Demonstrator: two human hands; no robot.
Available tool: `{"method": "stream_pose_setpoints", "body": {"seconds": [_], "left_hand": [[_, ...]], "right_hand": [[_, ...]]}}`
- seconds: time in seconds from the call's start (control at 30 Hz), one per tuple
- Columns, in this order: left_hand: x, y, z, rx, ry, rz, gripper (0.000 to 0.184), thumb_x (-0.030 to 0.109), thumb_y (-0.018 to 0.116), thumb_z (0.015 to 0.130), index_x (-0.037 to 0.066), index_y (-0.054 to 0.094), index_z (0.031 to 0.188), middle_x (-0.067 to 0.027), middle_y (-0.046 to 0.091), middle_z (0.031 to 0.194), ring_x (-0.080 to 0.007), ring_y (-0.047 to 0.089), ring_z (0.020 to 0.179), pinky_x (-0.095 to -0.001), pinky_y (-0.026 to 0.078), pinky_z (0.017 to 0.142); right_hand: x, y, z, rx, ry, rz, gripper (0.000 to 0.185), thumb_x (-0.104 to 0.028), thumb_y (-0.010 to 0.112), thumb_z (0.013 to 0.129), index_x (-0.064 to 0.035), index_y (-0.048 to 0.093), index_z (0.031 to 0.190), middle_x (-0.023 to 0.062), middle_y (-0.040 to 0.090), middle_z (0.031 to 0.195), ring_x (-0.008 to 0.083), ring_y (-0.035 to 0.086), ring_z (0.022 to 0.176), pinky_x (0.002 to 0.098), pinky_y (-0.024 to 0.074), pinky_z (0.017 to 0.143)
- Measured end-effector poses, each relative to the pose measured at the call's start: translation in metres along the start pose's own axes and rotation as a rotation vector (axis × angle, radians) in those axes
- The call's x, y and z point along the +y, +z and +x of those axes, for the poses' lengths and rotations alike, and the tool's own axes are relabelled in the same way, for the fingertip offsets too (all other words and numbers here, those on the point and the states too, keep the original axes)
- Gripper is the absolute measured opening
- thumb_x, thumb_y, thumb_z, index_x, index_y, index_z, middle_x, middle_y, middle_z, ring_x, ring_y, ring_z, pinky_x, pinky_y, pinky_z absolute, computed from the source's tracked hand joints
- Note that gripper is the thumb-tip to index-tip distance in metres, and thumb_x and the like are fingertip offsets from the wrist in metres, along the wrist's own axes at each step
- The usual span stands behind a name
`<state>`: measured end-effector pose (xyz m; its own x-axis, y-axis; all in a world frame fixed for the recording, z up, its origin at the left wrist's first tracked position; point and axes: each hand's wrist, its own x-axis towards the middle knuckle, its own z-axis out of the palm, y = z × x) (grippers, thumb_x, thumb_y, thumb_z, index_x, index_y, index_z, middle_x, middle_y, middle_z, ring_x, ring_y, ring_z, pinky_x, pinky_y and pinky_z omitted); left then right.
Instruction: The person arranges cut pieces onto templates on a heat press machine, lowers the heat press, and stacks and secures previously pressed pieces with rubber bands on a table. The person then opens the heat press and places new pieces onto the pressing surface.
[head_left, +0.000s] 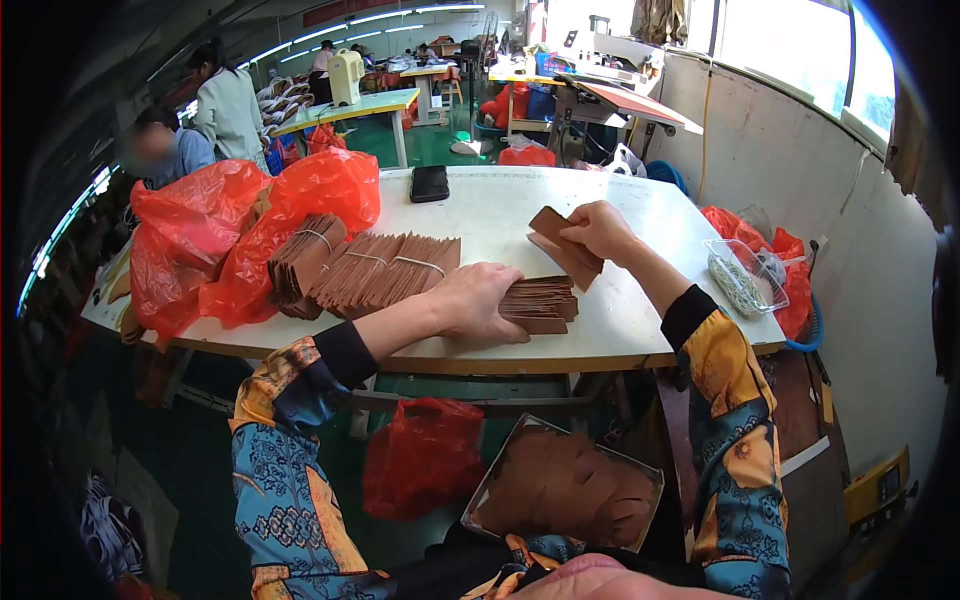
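My right hand point(603, 232) is raised above the white table point(500, 215), its fingers pinching a few flat brown rectangular pieces point(566, 250). They fan apart slightly; whether they are card or leather I cannot tell. Lower and to the left, my left hand point(480, 300) wraps round the end of a loose row of brown pieces point(540, 303) standing on edge on the tabletop. Left of that hand lie banded bundles of the same pieces point(385, 270), each with a pale band round it. Another banded bundle point(305, 258) leans beside the red plastic bags.
Red plastic bags point(205, 250) cover the table's left end. A black phone point(429, 184) lies at the back edge. A clear plastic tray point(745, 278) sits at the right edge. Below stand a box of brown pieces point(570, 480) and a red bag point(422, 455). People point(225, 105) are at the back left.
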<state>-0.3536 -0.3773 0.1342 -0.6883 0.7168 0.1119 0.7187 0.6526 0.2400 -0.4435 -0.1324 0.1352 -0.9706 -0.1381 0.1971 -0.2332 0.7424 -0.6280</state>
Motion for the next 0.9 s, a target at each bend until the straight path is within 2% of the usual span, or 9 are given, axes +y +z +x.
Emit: {"method": "stream_pose_setpoints", "body": {"seconds": [0.07,0.17,0.3,0.33,0.47,0.6,0.67,0.8,0.9], "left_hand": [[-0.001,0.001,0.0,0.001,0.001,-0.006,0.077,0.049,0.075,0.067,-0.001,0.049,0.12,-0.0207,0.056,0.113,-0.0345,0.053,0.108,-0.0402,0.043,0.093],[0.004,-0.004,0.001,-0.029,-0.005,-0.005,0.077,0.048,0.075,0.067,-0.001,0.049,0.12,-0.0206,0.056,0.112,-0.0344,0.053,0.108,-0.0398,0.043,0.093],[0.002,0.0,0.0,0.008,0.011,0.009,0.077,0.048,0.075,0.067,-0.001,0.049,0.12,-0.0202,0.056,0.11,-0.0343,0.054,0.107,-0.0394,0.043,0.093],[0.002,-0.001,0.0,0.003,0.014,0.004,0.076,0.048,0.075,0.067,-0.002,0.05,0.119,-0.0201,0.056,0.11,-0.0342,0.054,0.107,-0.0392,0.043,0.093],[0.002,0.001,0.003,0.029,0.048,0.069,0.074,0.047,0.075,0.066,-0.003,0.052,0.116,-0.02,0.054,0.114,-0.0327,0.049,0.114,-0.0397,0.043,0.094],[-0.002,0.008,0.007,0.137,0.275,0.043,0.072,0.044,0.076,0.065,-0.004,0.052,0.114,-0.0191,0.049,0.118,-0.0313,0.043,0.119,-0.0402,0.039,0.098],[-0.008,0.009,0.017,0.148,0.436,0.027,0.071,0.041,0.077,0.064,-0.004,0.052,0.112,-0.018,0.048,0.118,-0.0315,0.042,0.118,-0.0398,0.037,0.1],[0.007,-0.011,0.038,-0.207,0.415,-0.018,0.067,0.04,0.076,0.061,-0.001,0.049,0.107,-0.0159,0.051,0.109,-0.031,0.045,0.11,-0.0378,0.036,0.097],[0.01,-0.012,0.046,-0.254,0.349,0.051,0.068,0.044,0.075,0.063,0.0,0.048,0.108,-0.0164,0.055,0.104,-0.0307,0.05,0.106,-0.0379,0.038,0.094]], "right_hand": [[-0.004,-0.003,-0.002,0.011,0.102,0.234,0.023,-0.015,0.076,0.072,0.0017,0.07,0.087,0.0124,0.067,0.079,0.0198,0.063,0.07,0.033,0.0492,0.065],[-0.011,0.004,-0.005,-0.094,0.089,0.119,0.02,-0.014,0.072,0.079,0.0012,0.069,0.092,0.0076,0.066,0.078,0.0149,0.061,0.07,0.0295,0.0481,0.061],[-0.021,0.007,-0.012,-0.024,-0.268,-0.019,0.02,-0.011,0.071,0.077,0.0013,0.068,0.093,0.0123,0.068,0.081,0.0169,0.062,0.069,0.03,0.0494,0.064],[-0.026,0.004,-0.016,-0.032,-0.241,-0.015,0.021,-0.012,0.068,0.077,-0.0014,0.067,0.095,0.0141,0.068,0.083,0.0237,0.066,0.075,0.0336,0.05,0.069],[-0.036,0.003,-0.025,0.01,-0.422,-0.074,0.017,-0.006,0.064,0.08,-0.0008,0.065,0.097,0.0139,0.068,0.087,0.0224,0.065,0.078,0.0313,0.0513,0.072],[-0.026,0.011,-0.028,-0.141,-0.397,-0.223,0.022,-0.01,0.065,0.072,-0.0023,0.066,0.092,0.0171,0.067,0.084,0.0333,0.064,0.082,0.0373,0.0497,0.074],[-0.02,0.015,-0.024,-0.115,-0.371,-0.196,0.024,-0.011,0.067,0.071,-0.0023,0.067,0.093,0.0174,0.067,0.085,0.032,0.065,0.081,0.0377,0.0501,0.072],[-0.013,0.014,-0.017,-0.156,-0.288,-0.065,0.029,-0.013,0.069,0.07,-0.0026,0.067,0.097,0.0173,0.068,0.084,0.0298,0.065,0.078,0.036,0.0506,0.071],[-0.006,0.014,-0.016,-0.152,-0.262,-0.076,0.033,-0.015,0.071,0.07,-0.0034,0.068,0.1,0.0158,0.067,0.083,0.0277,0.065,0.076,0.0347,0.0505,0.071]]}}
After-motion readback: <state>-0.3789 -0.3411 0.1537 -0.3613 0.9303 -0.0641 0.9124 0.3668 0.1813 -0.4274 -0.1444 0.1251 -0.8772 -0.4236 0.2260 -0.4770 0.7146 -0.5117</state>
